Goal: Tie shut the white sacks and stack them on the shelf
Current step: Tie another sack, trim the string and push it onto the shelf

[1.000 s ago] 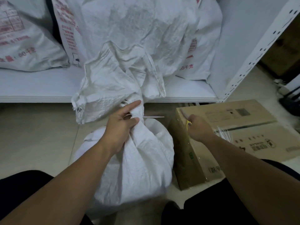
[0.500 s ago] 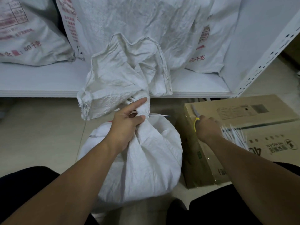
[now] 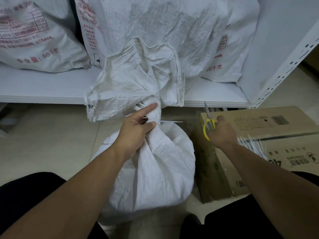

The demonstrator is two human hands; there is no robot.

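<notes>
Right hand (image 3: 222,133) has brought the yellow-handled scissors (image 3: 209,116) further into view, blades pointing up over the cardboard box (image 3: 276,121) edge, grip curled round the handles | left hand (image 3: 136,131) holds as before, grip clamped on the cinched neck of the white sack (image 3: 155,169), forefinger extended | zip tie (image 3: 170,121) tail juts right from the neck | sack sits on the floor, just before the shelf (image 3: 43,94)

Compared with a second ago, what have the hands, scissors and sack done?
The right hand, on the yellow-handled scissors at the cardboard box edge, has brought them out. Only a bit of yellow showed before; now the handle loops and blades show, tips pointing away from the person. Unchanged: the left hand grips the neck of the white sack, and the cable tie tail sticks out rightward.
</notes>
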